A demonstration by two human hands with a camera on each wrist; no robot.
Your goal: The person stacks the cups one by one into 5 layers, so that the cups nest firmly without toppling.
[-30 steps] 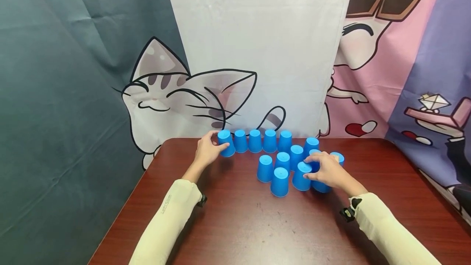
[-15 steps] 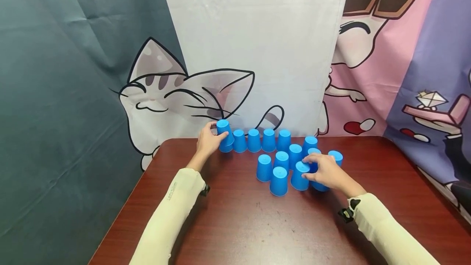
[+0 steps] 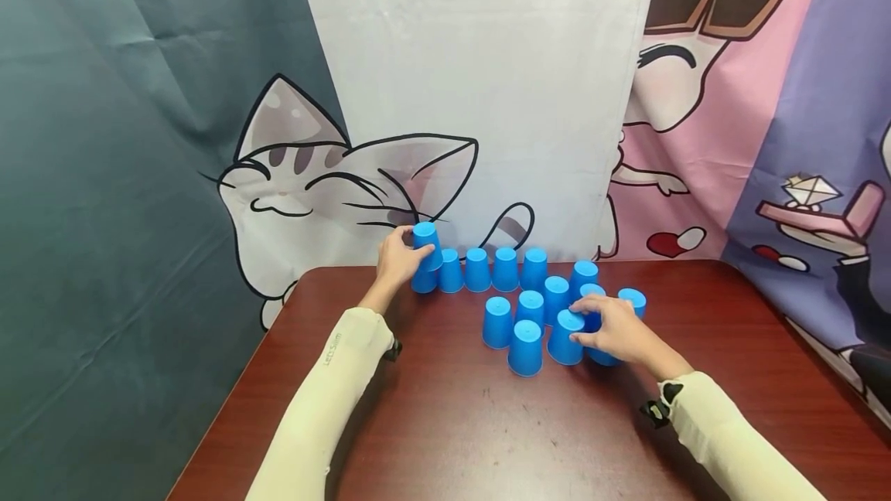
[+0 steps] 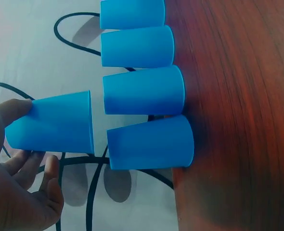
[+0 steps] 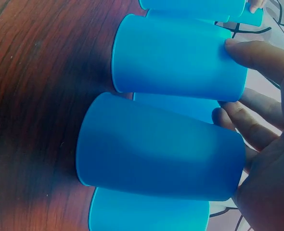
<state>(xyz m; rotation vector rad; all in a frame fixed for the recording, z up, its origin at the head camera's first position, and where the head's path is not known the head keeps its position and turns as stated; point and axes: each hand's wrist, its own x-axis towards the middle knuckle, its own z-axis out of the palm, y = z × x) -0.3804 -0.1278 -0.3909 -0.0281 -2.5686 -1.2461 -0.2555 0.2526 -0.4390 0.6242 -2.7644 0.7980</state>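
Observation:
My left hand (image 3: 399, 260) holds an upside-down blue plastic cup (image 3: 428, 244) between thumb and fingers. The held cup is raised over the left end of a row of upside-down blue cups (image 3: 477, 270) at the table's back edge. In the left wrist view, a gap shows between its rim and the base of the end cup (image 4: 149, 143). My right hand (image 3: 616, 327) pinches a standing blue cup (image 3: 564, 342) near its base, thumb in front; other fingers reach behind it, partly hidden. Another blue cup (image 5: 161, 149) stands right beside that hand's palm.
More upside-down blue cups (image 3: 525, 350) stand grouped on the right half of the brown wooden table (image 3: 473, 431). One cup (image 3: 632, 301) is partly behind the right hand. A printed cartoon curtain (image 3: 487, 99) hangs directly behind the table's back edge.
My left hand has lifted its cup up from the row's left end, uncovering a cup below, then shifted it slightly right. My right hand has stayed at the same cup.

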